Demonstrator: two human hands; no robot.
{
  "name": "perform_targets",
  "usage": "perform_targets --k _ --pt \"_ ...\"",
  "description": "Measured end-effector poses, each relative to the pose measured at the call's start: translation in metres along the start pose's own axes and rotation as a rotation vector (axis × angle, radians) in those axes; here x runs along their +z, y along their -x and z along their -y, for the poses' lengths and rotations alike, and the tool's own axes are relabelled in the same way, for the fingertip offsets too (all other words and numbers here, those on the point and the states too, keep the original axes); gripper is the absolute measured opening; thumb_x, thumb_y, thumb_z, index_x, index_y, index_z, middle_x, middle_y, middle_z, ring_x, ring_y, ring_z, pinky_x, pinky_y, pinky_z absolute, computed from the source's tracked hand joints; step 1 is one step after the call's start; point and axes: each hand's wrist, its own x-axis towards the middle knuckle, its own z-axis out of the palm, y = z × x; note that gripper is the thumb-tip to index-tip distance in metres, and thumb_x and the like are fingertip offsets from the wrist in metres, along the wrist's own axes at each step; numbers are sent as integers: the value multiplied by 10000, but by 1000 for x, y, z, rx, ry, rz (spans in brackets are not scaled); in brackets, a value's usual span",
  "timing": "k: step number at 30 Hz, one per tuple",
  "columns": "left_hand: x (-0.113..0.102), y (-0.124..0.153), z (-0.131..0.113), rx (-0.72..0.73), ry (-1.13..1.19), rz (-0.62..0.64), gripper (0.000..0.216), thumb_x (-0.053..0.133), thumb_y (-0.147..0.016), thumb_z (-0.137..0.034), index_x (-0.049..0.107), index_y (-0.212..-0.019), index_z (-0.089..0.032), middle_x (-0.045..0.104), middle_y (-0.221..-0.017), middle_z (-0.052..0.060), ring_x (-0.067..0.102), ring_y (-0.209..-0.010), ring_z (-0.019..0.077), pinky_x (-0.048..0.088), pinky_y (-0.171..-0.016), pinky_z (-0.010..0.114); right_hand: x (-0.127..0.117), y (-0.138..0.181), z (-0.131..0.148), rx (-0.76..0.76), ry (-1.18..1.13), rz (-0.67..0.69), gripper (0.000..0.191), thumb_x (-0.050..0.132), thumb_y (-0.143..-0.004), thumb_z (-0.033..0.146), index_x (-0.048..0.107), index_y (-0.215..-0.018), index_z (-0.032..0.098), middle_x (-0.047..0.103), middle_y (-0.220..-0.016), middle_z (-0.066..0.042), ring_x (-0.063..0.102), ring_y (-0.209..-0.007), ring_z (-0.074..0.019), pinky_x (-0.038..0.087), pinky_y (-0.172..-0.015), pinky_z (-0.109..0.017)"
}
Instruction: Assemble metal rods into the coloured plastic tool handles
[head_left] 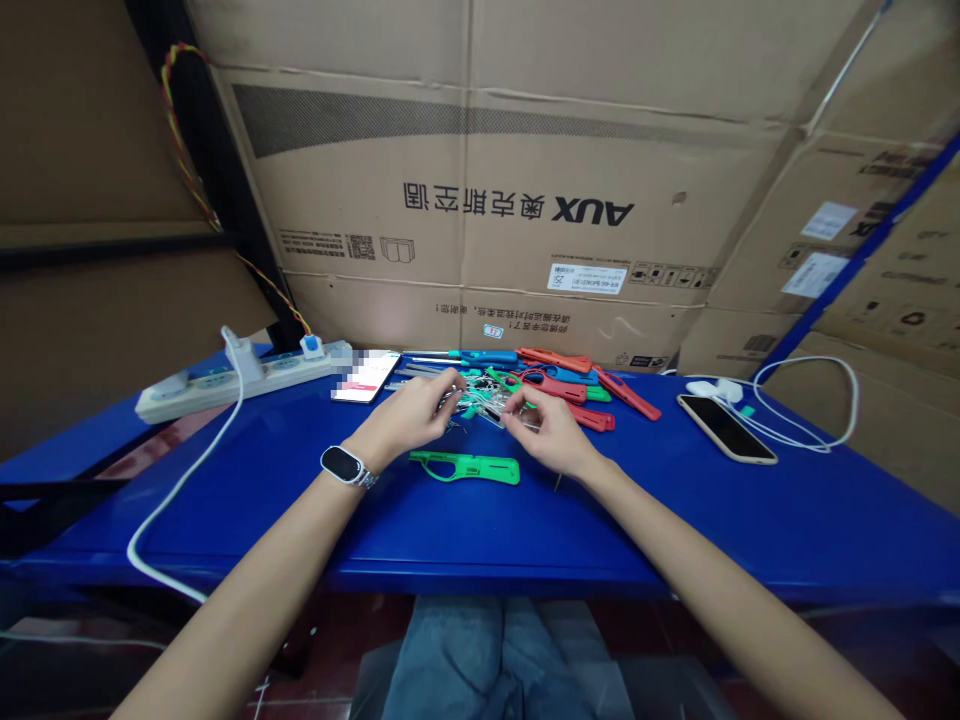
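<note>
My left hand (pixel 414 412), with a watch (pixel 343 464) on the wrist, is at the left side of a pile of small parts (pixel 480 395). Its thumb and fingers are closed together; whatever is between them is too small to name. On the pile's right side my right hand (pixel 553 432) has its fingertips pinched, and what they hold is also unclear. White wires and small green pieces show in the pile, partly hidden by both hands. A green plastic half shell (pixel 487 469), shaped like a long utility lighter's handle, lies just in front of the hands.
Behind the pile lie red shells (pixel 559 359) and blue shells (pixel 487 357). A lit phone (pixel 367 377) is at the left, near a power strip (pixel 202 385) with a white cable. A dark-screened phone (pixel 727 428) and coiled cable lie right. Cardboard (pixel 525 140) walls the table's back.
</note>
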Motion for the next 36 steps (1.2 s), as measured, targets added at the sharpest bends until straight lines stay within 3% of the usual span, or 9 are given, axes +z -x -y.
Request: perform_targets --k 4,8,10,19,22,25,29,36 --pt "1 0 -2 8 75 -37 168 410 -998 -254 504 -1120 -189 670 -821 48 641 -718 192 409 -626 281 5 1 0 99 -78 48 197 679 -778 328 549 -849 199 563 -674 37 449 -464 -75 345 -454 -213" --pt "2 -1 -5 35 153 -57 171 382 -1012 -252 477 -1137 -184 675 -832 48 640 -718 181 429 -649 285 9 -3 -9 337 -314 181 347 767 -691 395 529 -855 202 597 -627 35 591 -494 -135 468 -487 -257" --pt "2 -2 -6 54 173 -67 171 365 -1023 -260 469 -1137 -185 671 -835 44 633 -708 172 434 -658 284 8 -5 -13 381 -401 234 379 789 -662 436 561 -833 186 640 -662 3 639 -564 -158 525 -565 -295" --pt "-1 0 -4 -16 -40 -2 155 410 -991 -257 518 -1093 -211 693 -807 30 643 -686 191 380 -601 281 -7 -4 -6 79 -161 152 262 640 -830 406 636 -942 170 679 -831 -31 617 -722 -167 463 -659 -290" --pt "-2 0 -6 4 22 44 136 426 -979 -263 532 -1045 -209 675 -737 7 595 -599 161 367 -575 267 -11 -7 -10 23 -133 9 246 611 -855 380 573 -1005 188 662 -817 -16 622 -728 -170 463 -684 -294" --pt "-3 -2 -9 -19 191 76 122 443 -964 -272 537 -990 -198 669 -705 -4 540 -534 128 358 -540 245 -13 -10 -19 12 -78 -51 227 590 -875 345 514 -1036 205 646 -753 11 621 -698 -165 462 -697 -294" --pt "-4 -3 -8 -77 441 106 175 452 -954 -340 531 -942 -184 669 -681 7 547 -559 126 371 -534 228 -10 -7 -24 1 59 22 209 559 -895 301 538 -1084 216 658 -791 10 616 -696 -158 457 -680 -284" --pt "-8 7 -4 -331 652 350 300 517 -902 -494 505 -938 -197 667 -642 1 351 -387 81 258 -386 196 0 -7 -25 -121 308 148 179 568 -887 198 656 -1042 207 706 -936 -41 630 -858 -188 462 -810 -332"
